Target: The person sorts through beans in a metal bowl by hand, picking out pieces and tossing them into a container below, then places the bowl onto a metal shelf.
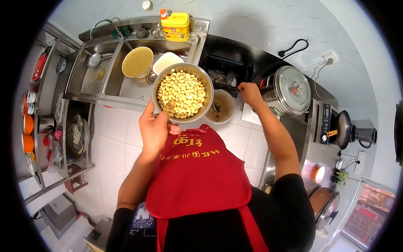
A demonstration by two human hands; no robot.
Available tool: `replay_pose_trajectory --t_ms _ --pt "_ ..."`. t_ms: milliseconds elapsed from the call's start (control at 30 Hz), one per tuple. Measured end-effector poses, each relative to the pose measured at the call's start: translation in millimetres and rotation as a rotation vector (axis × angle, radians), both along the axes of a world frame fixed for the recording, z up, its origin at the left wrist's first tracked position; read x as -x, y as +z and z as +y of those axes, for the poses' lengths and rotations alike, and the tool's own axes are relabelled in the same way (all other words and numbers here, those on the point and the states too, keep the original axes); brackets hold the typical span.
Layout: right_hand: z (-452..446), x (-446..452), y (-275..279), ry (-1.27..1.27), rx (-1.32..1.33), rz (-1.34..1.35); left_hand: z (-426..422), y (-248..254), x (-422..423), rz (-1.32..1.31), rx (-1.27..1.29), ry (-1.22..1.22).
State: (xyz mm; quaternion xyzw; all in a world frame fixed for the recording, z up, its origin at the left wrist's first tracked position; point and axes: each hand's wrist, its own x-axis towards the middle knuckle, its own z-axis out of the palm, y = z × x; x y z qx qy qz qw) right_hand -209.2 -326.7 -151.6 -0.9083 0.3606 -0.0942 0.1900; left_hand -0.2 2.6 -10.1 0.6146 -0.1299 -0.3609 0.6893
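My left hand (pixel 154 128) grips the rim of a round metal bowl (pixel 210 90), thumb over the near edge. Inside lie many pale yellow beans (pixel 181 93) that look like soybeans. My right hand (pixel 250 93) is closed, fingers curled together, by the near right corner of a black tray (pixel 228 59). Whatever those fingers hold, if anything, is hidden. A crumpled clear plastic bag or film (pixel 230 79) lies in the tray. Beneath and to the right of the bowl stands a pale bucket (pixel 228 110) with dark scraps in it.
At left is a double sink (pixel 119 86) with a yellowish basin (pixel 137 62), a white container (pixel 167 61) and a ladle (pixel 94 60). A yellow jug (pixel 176 27) stands behind it. To the right are a lidded steel pot (pixel 292 90) and an induction cooker (pixel 325 126).
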Motion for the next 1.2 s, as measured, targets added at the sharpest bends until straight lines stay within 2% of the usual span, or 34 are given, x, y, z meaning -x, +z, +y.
replay_pose_trajectory --t_ms 133,200,300,367,467,533,567,633,700,767,900,967,1033,1100,1167,1200 --pt "11.5 -3.5 6.7 0.011 0.027 -0.087 0.8 0.5 0.1 0.014 -0.010 0.003" --pt "22.4 -9.5 20.2 -0.188 0.045 0.155 0.7 2.0 -0.4 0.008 -0.018 0.002" --pt "31.5 -6.1 27.0 -0.258 0.026 0.264 0.2 4.0 0.9 0.009 -0.016 0.008" --pt "32.0 6.9 16.2 -0.198 0.027 0.279 1.5 5.5 1.3 0.012 0.003 -0.001" --pt "34.4 11.5 13.7 -0.246 -0.087 0.364 2.0 11.1 1.8 -0.002 -0.008 -0.001" --pt "42.7 17.7 10.7 -0.186 0.075 0.157 2.9 10.7 0.8 -0.002 -0.002 -0.007" --pt "47.2 21.6 9.3 -0.187 0.075 0.155 3.4 10.6 0.7 0.000 0.002 -0.019" --pt "81.4 4.0 63.1 -0.226 -0.569 -0.210 2.7 11.0 1.8 -0.012 0.008 -0.009" --pt "122.7 -13.3 114.0 -0.231 -0.861 -0.493 1.9 8.9 2.7 -0.018 0.007 0.003" --pt "151.7 -28.5 141.4 -0.183 -1.033 -0.557 1.6 5.0 0.7 -0.010 -0.002 -0.025" --pt "179.6 -65.2 148.8 -0.122 -1.071 -0.490 -2.3 -1.4 -5.9 0.044 -0.006 -0.028" --pt "175.4 -71.9 147.4 -0.130 -0.999 -0.418 -3.7 -3.0 -11.6 0.080 -0.073 -0.066" --pt "190.9 -65.3 156.7 -0.082 -0.921 -0.471 8.5 16.5 -2.3 -0.004 -0.006 -0.054" --pt "202.6 -62.6 159.6 -0.019 -0.819 -0.740 10.2 21.9 -4.9 -0.091 0.069 -0.033" --pt "193.5 -73.1 162.0 -0.056 -0.794 -0.648 1.6 5.3 -16.1 0.069 -0.004 -0.057" --pt "187.4 -79.7 159.0 -0.090 -0.881 -0.585 -5.1 1.5 -25.7 0.120 0.018 -0.095"
